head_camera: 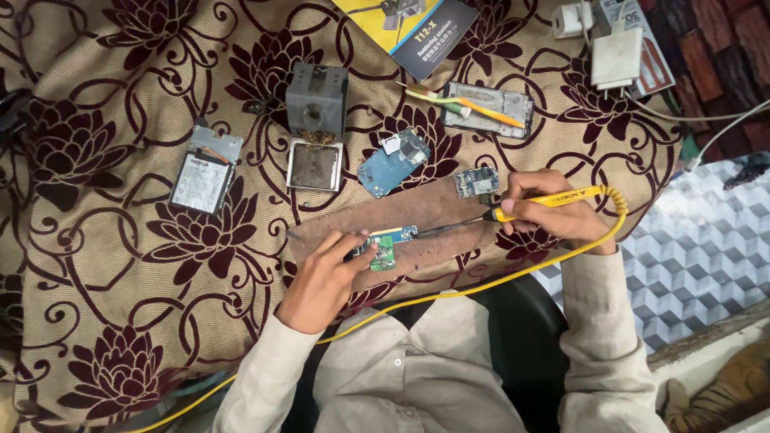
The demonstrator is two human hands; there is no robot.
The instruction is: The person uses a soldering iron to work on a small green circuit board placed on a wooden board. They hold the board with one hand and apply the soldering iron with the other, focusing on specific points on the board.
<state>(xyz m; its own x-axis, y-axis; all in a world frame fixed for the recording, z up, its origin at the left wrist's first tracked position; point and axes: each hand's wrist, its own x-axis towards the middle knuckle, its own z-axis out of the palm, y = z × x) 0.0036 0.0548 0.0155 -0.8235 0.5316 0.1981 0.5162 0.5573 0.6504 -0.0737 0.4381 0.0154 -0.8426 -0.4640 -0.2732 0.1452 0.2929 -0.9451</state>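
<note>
The small green circuit board point(383, 255) lay on a brown strip of mat point(433, 210) in the middle of the surface point(120, 265), which was covered by a beige cloth with dark red flowers. A narrow blue board point(395, 233) lay just beside it, touching or nearly touching its upper edge. The left hand point(325, 273) was pressing the green board down with its fingertips, the fingers bent around its left side, so it was grasping the board to keep it in place. The right hand point(545, 210) was clenched around the yellow handle of a soldering iron point(513, 210), held like a pen, and its dark tip pointed left toward the two boards. I could not tell if the tip already touched metal. A yellow cable point(449, 293) ran from the handle around the wrist and down across the lap.

In my judgement the step in hand was the soldering of a joint on the board, and the next move called for a very steady tip and a firm left hand, because the board was small and light.

Further out were a blue phone board point(391, 163), a small module point(476, 183), a grey iron stand point(317, 100) with a sponge tray point(314, 166), a phone battery point(202, 181), a phone frame point(491, 108) and white chargers point(616, 56).
</note>
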